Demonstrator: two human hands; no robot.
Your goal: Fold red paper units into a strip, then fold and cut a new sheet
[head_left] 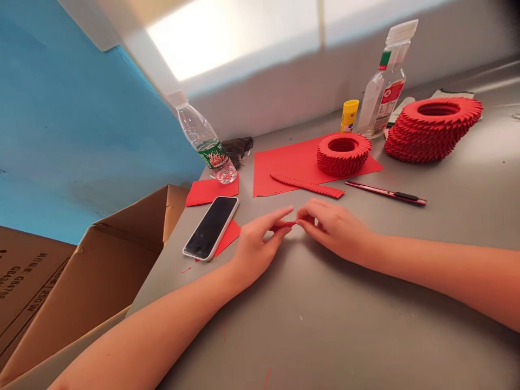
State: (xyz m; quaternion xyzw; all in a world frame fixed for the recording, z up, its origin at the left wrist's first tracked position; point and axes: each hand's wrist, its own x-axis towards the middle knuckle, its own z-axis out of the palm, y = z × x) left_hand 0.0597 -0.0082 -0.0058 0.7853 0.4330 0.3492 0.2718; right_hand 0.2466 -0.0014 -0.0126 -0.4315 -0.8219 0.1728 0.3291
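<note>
A small folded piece of red paper (pixel 284 225) is held just above the table (pixel 325 330), between the two hands. The left hand (pixel 260 244) has its grip closed on one end, and the right hand (pixel 335 230) closes its fingertips on the other, so the two grips nearly meet. Holding so small a piece from both sides seems a way to keep its fold steady.

Just ahead, a long pleated red paper strip (pixel 306 186) lies on a red paper sheet (pixel 284 176), beside a red paper ring (pixel 343 154) built from tightly packed folds. The sheet probably serves as a clean working area. Farther right sits a taller red paper stack (pixel 433 130), and a craft knife (pixel 385 192) lies on the bare table — handy for the right hand, it seems.

Behind these stand a yellow glue stick (pixel 349 115) and a clear plastic bottle (pixel 384 81). To the left, a smartphone (pixel 211 228) rests on a red paper piece (pixel 231 235), near a red paper square (pixel 211 190), a water bottle (pixel 205 138) and a dark mesh bundle (pixel 238 149). An open cardboard box (pixel 122 244) stands beyond the table's left edge, before a blue wall (pixel 60 135).
</note>
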